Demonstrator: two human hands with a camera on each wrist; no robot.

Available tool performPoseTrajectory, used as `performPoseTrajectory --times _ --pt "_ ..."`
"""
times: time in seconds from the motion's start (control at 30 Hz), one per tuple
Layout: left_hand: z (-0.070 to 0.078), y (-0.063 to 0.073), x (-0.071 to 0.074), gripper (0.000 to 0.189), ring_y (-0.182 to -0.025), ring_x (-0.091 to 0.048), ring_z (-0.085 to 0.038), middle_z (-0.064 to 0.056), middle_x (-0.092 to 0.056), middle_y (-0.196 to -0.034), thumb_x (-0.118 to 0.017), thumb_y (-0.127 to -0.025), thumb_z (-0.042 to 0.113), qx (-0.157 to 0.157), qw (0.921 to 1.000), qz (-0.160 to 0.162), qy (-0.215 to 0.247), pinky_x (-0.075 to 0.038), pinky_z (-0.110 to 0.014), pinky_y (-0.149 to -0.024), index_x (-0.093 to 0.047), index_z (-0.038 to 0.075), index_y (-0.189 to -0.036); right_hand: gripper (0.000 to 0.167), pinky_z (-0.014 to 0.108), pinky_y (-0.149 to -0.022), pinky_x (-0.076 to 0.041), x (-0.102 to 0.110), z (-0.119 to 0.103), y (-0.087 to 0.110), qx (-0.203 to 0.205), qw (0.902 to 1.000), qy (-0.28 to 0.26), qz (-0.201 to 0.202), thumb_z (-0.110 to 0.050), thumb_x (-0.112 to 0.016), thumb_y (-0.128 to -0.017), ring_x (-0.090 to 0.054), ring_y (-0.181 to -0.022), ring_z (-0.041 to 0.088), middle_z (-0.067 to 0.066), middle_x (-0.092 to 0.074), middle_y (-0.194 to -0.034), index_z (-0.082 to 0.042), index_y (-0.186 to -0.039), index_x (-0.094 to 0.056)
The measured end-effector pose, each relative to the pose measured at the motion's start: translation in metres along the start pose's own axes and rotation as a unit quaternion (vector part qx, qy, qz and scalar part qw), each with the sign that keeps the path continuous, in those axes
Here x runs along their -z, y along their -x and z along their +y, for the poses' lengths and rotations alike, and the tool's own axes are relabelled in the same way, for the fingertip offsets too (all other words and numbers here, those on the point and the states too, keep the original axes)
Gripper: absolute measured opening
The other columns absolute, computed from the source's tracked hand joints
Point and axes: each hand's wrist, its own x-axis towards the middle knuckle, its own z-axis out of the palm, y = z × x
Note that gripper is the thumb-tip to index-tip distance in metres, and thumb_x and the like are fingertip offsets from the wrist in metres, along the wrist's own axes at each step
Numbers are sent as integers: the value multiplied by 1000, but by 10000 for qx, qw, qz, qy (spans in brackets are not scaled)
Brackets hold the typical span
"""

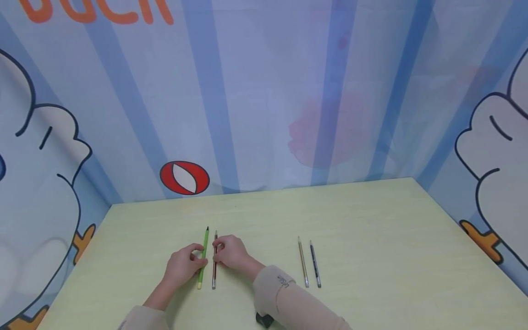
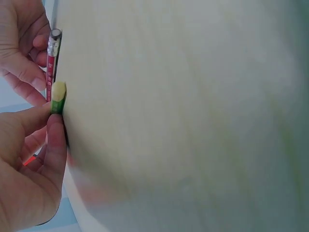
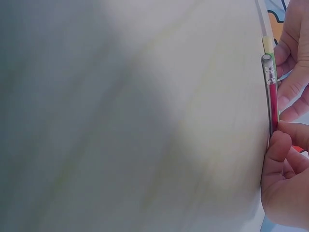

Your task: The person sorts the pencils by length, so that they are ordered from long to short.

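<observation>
On the left part of the table, my left hand (image 1: 184, 264) pinches a green pencil (image 1: 205, 245) between thumb and fingers. The pencil's dark tip points away and its pale yellow end (image 2: 59, 91) faces me. Just right of it, my right hand (image 1: 232, 252) pinches a dark red pencil (image 1: 214, 272) with a silver ferrule and grey eraser (image 3: 267, 65). Both pencils lie side by side, roughly parallel, with a narrow gap between them. In the right wrist view, the thumb and a finger of the right hand (image 3: 287, 166) meet at the red barrel.
Farther right lie a gold-coloured pencil (image 1: 303, 263) and a dark blue pencil (image 1: 315, 265), tips pointing away. A small black object (image 1: 264, 320) shows partly under the right sleeve. The pale yellow table (image 1: 392, 238) ends at a printed blue striped backdrop (image 1: 264, 91).
</observation>
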Motion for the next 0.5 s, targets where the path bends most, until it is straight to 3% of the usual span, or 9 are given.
performPoseTrajectory --times 0.2,0.5 --pt "4 2 0 37 -52 -50 -10 -1 -59 -66 -65 -77 13 -41 10000 -6 23 -37 -23 -49 -55 3 -111 28 18 -46 -35 0 -1 -1 13 9998 174 16 0 -66 -72 -43 -52 8 -3 -49 -64 -5 -99 -62" --pt "6 3 -1 38 -51 -50 -10 -1 -58 -65 -64 -78 14 99 9999 -67 9 -37 -23 -48 -54 1 -112 28 18 -46 -35 1 -2 0 18 9997 225 -11 0 -65 -72 -43 -52 8 -3 -49 -63 -4 -100 -63"
